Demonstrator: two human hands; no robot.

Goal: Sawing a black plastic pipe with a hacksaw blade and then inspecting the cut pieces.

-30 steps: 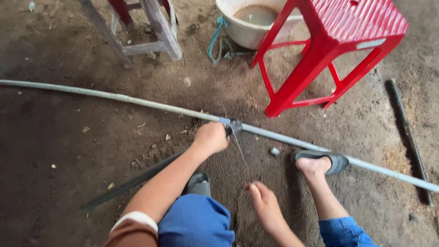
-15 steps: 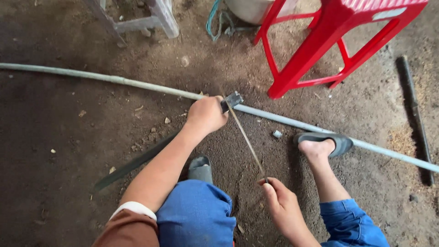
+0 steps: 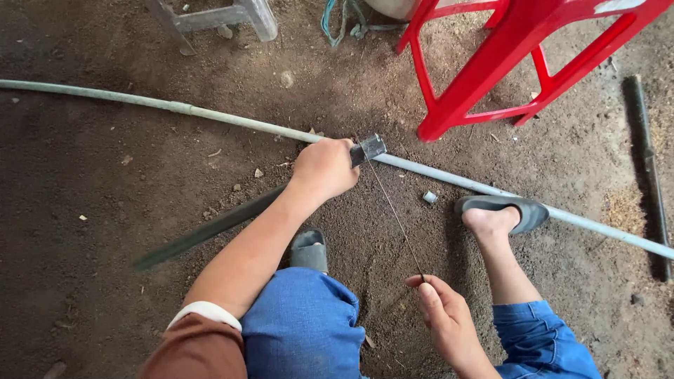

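Ground: we see packed dark dirt floor [image 3: 105, 231], scattered with small stones and chips.
Pipe: a long pale grey pipe [image 3: 210, 116] lies on the floor and runs from the left edge down to the right edge, passing under the left hand.
Left hand: our left hand [image 3: 324, 168] is clenched over the pipe, pressing it to the floor; a small grey metal clamp [image 3: 368, 149] sits on the pipe, touching the hand on its right side.
Wire: a thin dark wire [image 3: 394, 216] runs straight from the clamp down to the right hand, taut.
Right hand: our right hand [image 3: 444, 319] is closed on the near end of the wire, pinched between thumb and fingers, well apart from the pipe.
Right foot: a foot in a grey sandal [image 3: 500, 210] rests on the pipe, to the right of the clamp.
Left foot: a second grey sandal [image 3: 309, 249] shows just below the left forearm, near the blue trouser knee.
Small piece: a short grey metal bit [image 3: 430, 197] lies on the floor just beside the pipe, between clamp and right foot.
Dark strip: a long flat dark strip [image 3: 210, 228] lies on the floor, passing under the left forearm.
Stool: a red plastic stool [image 3: 505, 63] stands beyond the pipe, upper right.
Far right: a dark rod [image 3: 646, 161] lies along the right edge.
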